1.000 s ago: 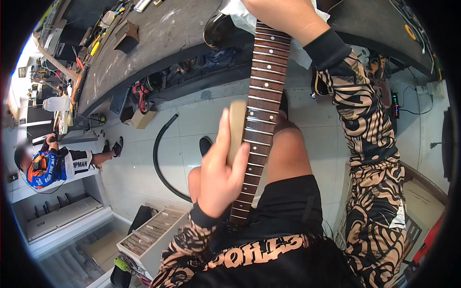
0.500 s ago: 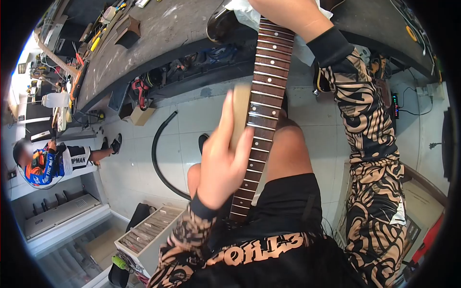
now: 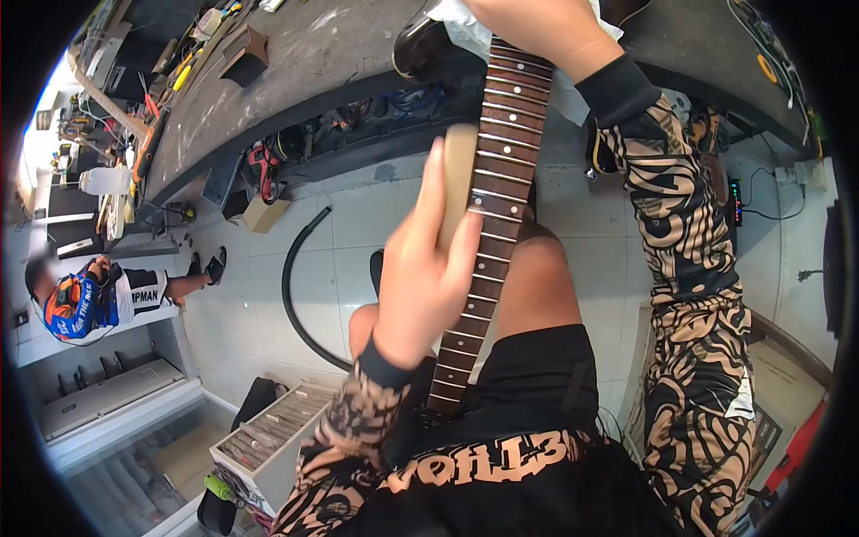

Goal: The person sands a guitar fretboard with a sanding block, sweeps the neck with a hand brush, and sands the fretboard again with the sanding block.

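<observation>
An electric guitar neck (image 3: 497, 183), with a dark fretboard, metal frets and pale dot inlays, runs from my lap up to the workbench. My left hand (image 3: 420, 259) is closed around a tan block (image 3: 461, 174), which lies along the left edge of the fretboard. My left thumb reaches onto the fretboard edge. At the top, my right hand (image 3: 546, 27) lies over the body end of the neck, its fingers out of view. White paper or plastic (image 3: 465, 25) covers part of the dark guitar body (image 3: 420, 46) there.
The dark workbench (image 3: 313, 45) spans the top, with tools at its left end. A black hose (image 3: 291, 286) curves over the tiled floor. A box of packed flat pieces (image 3: 273, 425) stands lower left. Another person (image 3: 98, 291) is seated at far left.
My left hand and the tan block have slid up along the fretboard edge, toward the guitar body. The guitar has shifted slightly right. My right hand stays nearly still.
</observation>
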Demonstrator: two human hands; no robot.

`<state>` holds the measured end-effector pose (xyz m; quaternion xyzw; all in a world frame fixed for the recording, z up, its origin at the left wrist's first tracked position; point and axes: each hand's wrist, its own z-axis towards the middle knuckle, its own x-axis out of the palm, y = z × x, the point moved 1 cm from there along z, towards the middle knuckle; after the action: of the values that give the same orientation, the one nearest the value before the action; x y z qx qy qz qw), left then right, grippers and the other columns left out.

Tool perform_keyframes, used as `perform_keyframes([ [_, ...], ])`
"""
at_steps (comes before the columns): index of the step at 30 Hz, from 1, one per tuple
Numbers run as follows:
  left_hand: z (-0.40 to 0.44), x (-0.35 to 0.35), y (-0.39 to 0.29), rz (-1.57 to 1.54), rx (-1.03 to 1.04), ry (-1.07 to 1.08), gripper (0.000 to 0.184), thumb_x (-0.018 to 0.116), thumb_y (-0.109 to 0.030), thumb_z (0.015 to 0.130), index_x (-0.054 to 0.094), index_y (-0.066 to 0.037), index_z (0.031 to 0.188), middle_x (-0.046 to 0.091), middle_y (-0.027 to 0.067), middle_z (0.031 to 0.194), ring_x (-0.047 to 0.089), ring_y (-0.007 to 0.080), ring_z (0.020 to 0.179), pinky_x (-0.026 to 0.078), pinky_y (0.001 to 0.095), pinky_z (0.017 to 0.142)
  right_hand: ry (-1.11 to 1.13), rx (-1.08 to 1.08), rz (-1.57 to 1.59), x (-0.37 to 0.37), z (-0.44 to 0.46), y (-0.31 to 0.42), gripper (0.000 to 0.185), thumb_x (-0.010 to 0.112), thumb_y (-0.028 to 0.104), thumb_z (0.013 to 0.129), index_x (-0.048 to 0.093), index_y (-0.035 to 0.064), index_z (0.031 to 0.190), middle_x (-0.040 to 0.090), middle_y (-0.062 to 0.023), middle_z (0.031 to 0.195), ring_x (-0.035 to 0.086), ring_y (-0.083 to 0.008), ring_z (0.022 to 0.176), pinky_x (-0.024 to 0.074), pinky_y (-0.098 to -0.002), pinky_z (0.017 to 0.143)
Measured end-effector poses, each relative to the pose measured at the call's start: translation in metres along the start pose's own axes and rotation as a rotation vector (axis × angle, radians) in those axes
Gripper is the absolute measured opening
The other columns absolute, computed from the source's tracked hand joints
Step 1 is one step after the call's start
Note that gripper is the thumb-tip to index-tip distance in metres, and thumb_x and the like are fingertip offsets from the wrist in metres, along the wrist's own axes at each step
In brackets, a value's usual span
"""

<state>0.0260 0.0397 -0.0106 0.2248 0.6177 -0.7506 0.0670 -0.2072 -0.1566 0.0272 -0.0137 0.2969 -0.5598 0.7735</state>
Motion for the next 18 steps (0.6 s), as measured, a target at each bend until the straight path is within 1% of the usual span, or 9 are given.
perform_keyframes([
  [1,0.028,0.005,-0.006,-0.010,0.035,-0.020,0.071,0.067,-0.015,0.111,0.039,-0.001,0.175,0.076,0.0352,0.132,0.078,0.0485,0.119,0.061,0.0457,0.099,0.010,0.021,0.035,-0.001,0.002,0.001,0.026,0.068,0.023,0.107,0.077,0.0001,0.116,0.074,-0.0176,0.117,0.075,-0.0394,0.101,0.0599,-0.0504,0.082],
  [2,0.055,0.010,0.001,0.053,0.154,-0.055,0.071,0.067,-0.015,0.111,0.039,-0.001,0.175,0.076,0.0352,0.129,0.078,0.0497,0.115,0.061,0.0464,0.097,-0.013,0.219,0.264,-0.001,0.006,0.002,0.026,0.067,0.024,0.108,0.077,0.0013,0.114,0.075,-0.0188,0.109,0.075,-0.0382,0.097,0.0593,-0.0501,0.080],
  [4,0.065,0.013,0.000,0.087,0.186,-0.071,0.070,0.067,-0.015,0.112,0.040,-0.001,0.175,0.076,0.0335,0.133,0.078,0.0440,0.116,0.060,0.0441,0.098,0.116,0.161,0.202,0.003,0.004,-0.003,0.026,0.066,0.026,0.109,0.076,0.0024,0.113,0.075,-0.0194,0.106,0.075,-0.0378,0.095,0.0590,-0.0503,0.079],
  [6,0.033,0.005,-0.011,0.047,0.011,-0.021,0.068,0.067,-0.012,0.112,0.042,0.000,0.174,0.074,0.0300,0.146,0.078,0.0300,0.125,0.059,0.0382,0.104,0.184,0.052,0.056,0.002,0.004,-0.002,0.027,0.065,0.030,0.110,0.076,0.0048,0.113,0.077,-0.0165,0.096,0.076,-0.0364,0.083,0.0593,-0.0488,0.071],
  [8,-0.023,-0.007,-0.003,0.137,0.063,-0.011,0.074,0.068,-0.011,0.110,0.037,-0.002,0.177,0.076,0.0340,0.133,0.079,0.0459,0.120,0.062,0.0449,0.100,0.248,0.113,0.075,-0.002,0.004,0.003,0.028,0.064,0.030,0.110,0.076,0.0048,0.114,0.077,-0.0151,0.091,0.076,-0.0349,0.076,0.0590,-0.0474,0.065],
  [10,-0.040,-0.013,0.002,0.158,0.083,0.005,0.075,0.068,-0.008,0.110,0.037,-0.003,0.177,0.076,0.0324,0.136,0.079,0.0432,0.123,0.062,0.0442,0.102,0.306,0.192,0.030,-0.002,0.003,0.002,0.029,0.063,0.031,0.110,0.077,0.0052,0.114,0.076,-0.0121,0.083,0.075,-0.0321,0.065,0.0580,-0.0451,0.057],
  [13,-0.020,-0.005,0.001,0.041,0.042,0.004,0.075,0.068,-0.011,0.110,0.037,-0.004,0.177,0.077,0.0326,0.133,0.078,0.0453,0.122,0.061,0.0456,0.101,0.049,0.066,-0.056,0.001,0.003,-0.001,0.029,0.063,0.029,0.110,0.078,0.0064,0.119,0.077,-0.0111,0.083,0.074,-0.0318,0.065,0.0578,-0.0458,0.057],
  [15,0.035,0.004,-0.018,0.021,-0.052,0.016,0.070,0.067,-0.011,0.111,0.040,0.003,0.173,0.071,0.0317,0.149,0.072,0.0334,0.140,0.056,0.0381,0.112,0.132,0.080,0.045,0.005,0.004,-0.005,0.025,0.064,0.024,0.106,0.079,0.0084,0.118,0.075,-0.0104,0.080,0.073,-0.0324,0.064,0.0569,-0.0464,0.057],
  [18,0.059,0.008,-0.018,0.106,0.083,-0.045,0.069,0.068,-0.015,0.112,0.042,0.003,0.173,0.073,0.0329,0.146,0.073,0.0384,0.138,0.057,0.0402,0.111,0.251,0.034,0.002,0.005,-0.001,-0.007,0.021,0.063,0.019,0.103,0.077,0.0067,0.113,0.074,-0.0133,0.083,0.073,-0.0362,0.072,0.0568,-0.0491,0.065],
])
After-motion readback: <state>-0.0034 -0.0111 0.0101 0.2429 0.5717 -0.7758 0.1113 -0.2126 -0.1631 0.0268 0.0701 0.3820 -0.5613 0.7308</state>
